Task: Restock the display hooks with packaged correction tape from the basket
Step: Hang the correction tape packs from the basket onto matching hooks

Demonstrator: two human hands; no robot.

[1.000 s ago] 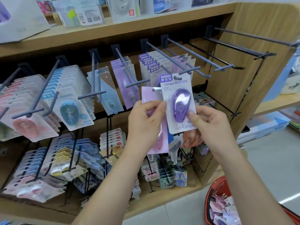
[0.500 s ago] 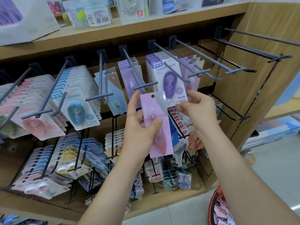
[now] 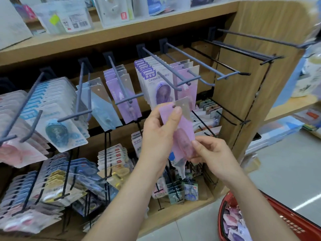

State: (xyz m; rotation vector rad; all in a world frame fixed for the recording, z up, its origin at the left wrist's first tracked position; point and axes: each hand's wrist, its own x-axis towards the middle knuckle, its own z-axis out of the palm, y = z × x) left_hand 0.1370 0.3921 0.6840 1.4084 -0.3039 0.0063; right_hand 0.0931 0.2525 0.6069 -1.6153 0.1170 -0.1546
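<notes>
A pink correction tape pack is held upright in front of the rack. My left hand grips its upper left part, thumb near the hang hole. My right hand pinches its lower right edge. Just behind it, a white and purple Campus pack hangs at the front of a row on a grey hook. Beside that row, a few pink and purple packs hang on the neighbouring hook. The red basket at the lower right holds several more packs.
Long grey hooks to the right stand bare. Blue, light blue and purple packs fill hooks to the left. Black wire hooks with small packs lie below. A wooden side panel bounds the rack on the right.
My right hand has let go of the Campus pack, which now hangs on its hook, and has come down to the pink pack. My left hand has raised the pink pack slightly.
</notes>
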